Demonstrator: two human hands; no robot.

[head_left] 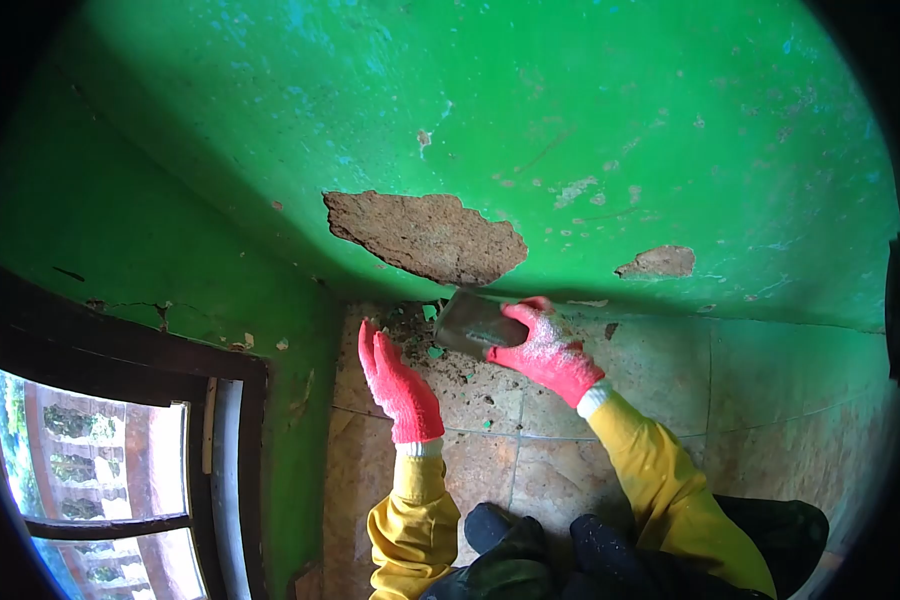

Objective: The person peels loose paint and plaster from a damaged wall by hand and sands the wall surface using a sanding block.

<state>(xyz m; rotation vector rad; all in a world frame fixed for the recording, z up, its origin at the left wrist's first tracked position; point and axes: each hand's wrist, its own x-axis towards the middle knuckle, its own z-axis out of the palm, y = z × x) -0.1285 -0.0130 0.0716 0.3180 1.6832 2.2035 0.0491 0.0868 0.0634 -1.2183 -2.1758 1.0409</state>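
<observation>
Dark-trousered knees (515,560) nearest you, then your left hand (402,390), open, fingers straight, gripping nothing. Your right hand (550,350) clasps one end of the dark rectangular block (473,322), right by the tiled floor's (660,380) wall edge. Rubble (408,328) clutters its far-left corner; beyond, the green wall (610,100) shows a bare patch (425,232).

Dark rectangular block (475,322) (slightly slanted) near green wall (610,120)
</observation>
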